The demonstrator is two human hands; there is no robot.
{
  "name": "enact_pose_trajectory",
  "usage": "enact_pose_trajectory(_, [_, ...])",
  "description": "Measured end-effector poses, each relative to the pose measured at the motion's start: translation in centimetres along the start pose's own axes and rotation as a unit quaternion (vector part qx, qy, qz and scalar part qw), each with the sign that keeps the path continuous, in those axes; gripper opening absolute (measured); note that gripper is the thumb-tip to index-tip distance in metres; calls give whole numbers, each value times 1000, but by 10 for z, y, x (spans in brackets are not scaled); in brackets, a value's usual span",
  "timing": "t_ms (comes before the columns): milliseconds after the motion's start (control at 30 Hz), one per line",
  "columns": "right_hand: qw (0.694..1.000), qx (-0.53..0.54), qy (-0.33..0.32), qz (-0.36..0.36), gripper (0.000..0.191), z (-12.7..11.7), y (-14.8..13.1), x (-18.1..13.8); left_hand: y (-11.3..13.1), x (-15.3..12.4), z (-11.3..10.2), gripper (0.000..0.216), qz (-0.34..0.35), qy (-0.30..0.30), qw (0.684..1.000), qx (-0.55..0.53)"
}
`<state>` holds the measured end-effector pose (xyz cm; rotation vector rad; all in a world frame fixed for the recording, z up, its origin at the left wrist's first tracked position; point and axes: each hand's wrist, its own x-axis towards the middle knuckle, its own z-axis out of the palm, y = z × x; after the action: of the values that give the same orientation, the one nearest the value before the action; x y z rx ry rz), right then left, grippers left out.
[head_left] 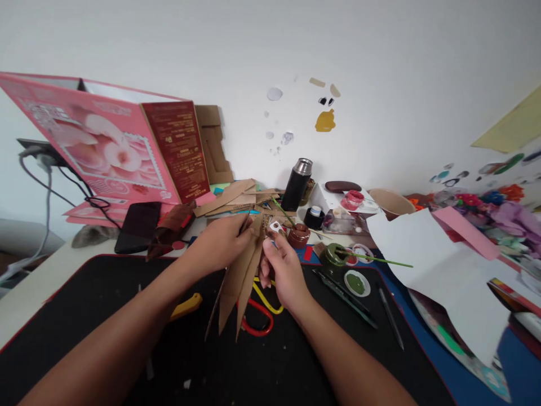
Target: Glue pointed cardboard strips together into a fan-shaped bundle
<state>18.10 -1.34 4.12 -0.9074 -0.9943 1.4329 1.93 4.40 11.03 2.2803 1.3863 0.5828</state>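
Behind your pale desk (59,268) rose a smooth white wall (220,51). At twelve o'clock, your left hand (220,243) pinched pointed brown cardboard strips (231,290); your right hand (288,276) curled beside them, its grip impossible to tell.

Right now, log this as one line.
left hand: holding cardboard pieces; right hand: beside them, contact unclear; red handle: on black mat

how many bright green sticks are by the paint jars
2: one stick slants up and left from the brown paint jar; the other stick reaches right from the green paint jar. Any behind the right hand would be hidden.
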Motion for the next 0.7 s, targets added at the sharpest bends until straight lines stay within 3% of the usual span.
enact_pose_trajectory(700, [1000,-9,-16,-1,62,4,-1,-3,0,1,11,22,17,-5,997,80])
